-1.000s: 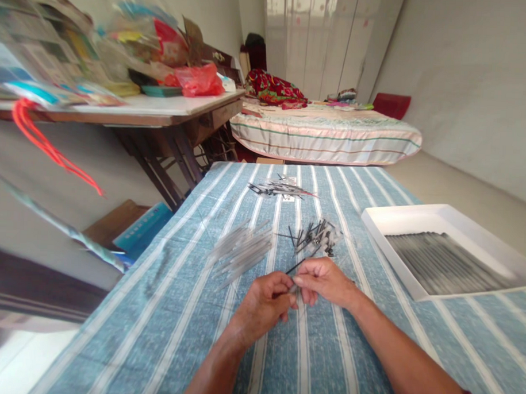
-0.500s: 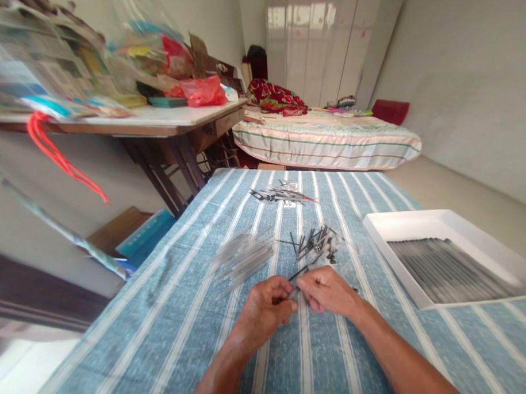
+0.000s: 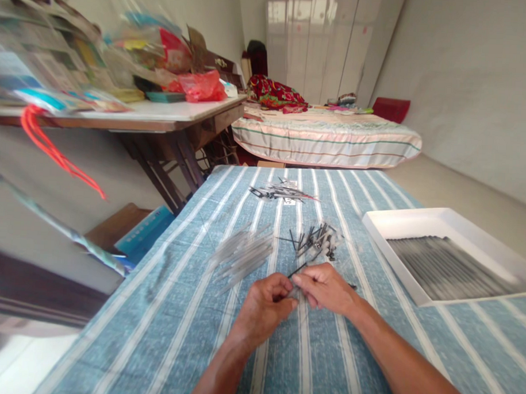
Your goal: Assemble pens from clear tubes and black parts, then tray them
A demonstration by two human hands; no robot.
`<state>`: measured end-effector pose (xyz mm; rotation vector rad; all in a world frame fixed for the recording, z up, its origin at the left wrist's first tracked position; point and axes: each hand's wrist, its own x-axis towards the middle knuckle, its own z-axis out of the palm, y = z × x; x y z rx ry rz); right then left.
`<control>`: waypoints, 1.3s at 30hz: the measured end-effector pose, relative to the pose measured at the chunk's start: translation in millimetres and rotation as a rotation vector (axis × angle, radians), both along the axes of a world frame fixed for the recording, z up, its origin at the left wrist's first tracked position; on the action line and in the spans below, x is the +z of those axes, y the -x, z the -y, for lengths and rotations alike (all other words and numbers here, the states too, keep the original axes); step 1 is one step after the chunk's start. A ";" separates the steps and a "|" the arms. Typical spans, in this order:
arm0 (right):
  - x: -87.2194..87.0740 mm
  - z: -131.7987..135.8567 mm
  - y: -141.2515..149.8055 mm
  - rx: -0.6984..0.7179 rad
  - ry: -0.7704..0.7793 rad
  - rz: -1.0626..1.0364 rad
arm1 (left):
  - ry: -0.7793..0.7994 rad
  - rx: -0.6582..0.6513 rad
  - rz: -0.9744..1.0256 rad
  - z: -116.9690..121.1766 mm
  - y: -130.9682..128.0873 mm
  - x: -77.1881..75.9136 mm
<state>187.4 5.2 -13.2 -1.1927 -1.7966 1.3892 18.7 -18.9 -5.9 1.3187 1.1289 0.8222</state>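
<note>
Pinched fingertips on both sides: left hand [image 3: 265, 307] and right hand [image 3: 327, 288] have a thin black stick [image 3: 297, 270] between them, near the loose pile [image 3: 319, 241]. White slip [image 3: 290, 202] has dark print, too blurry to read tbh.

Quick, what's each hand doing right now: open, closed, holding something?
Left hand: closed, apparently on a thin, straight black stick.
Right hand: closed in a pinch beside that stick; what it grips is hidden.
</note>
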 end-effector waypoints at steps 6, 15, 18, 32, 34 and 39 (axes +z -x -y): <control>-0.5 -0.1 1.1 0.030 -0.002 -0.026 | -0.059 0.002 -0.041 0.2 0.8 -0.7; -1.3 1.9 5.5 0.013 0.006 -0.031 | -0.134 -0.005 -0.142 0.8 0.9 -2.1; -0.9 1.2 3.5 -0.016 -0.016 -0.042 | -0.104 -0.038 -0.156 0.2 2.4 4.2; -4.0 -4.3 -2.3 -0.108 0.068 -0.074 | -0.067 -0.091 -0.364 -1.2 7.8 9.5; -4.6 -4.6 -2.0 -0.117 0.089 -0.072 | -0.124 -0.058 -0.400 -0.5 4.7 9.2; -1.6 -6.9 0.4 -0.127 0.075 -0.088 | -0.172 -0.008 -0.379 -0.5 3.5 13.3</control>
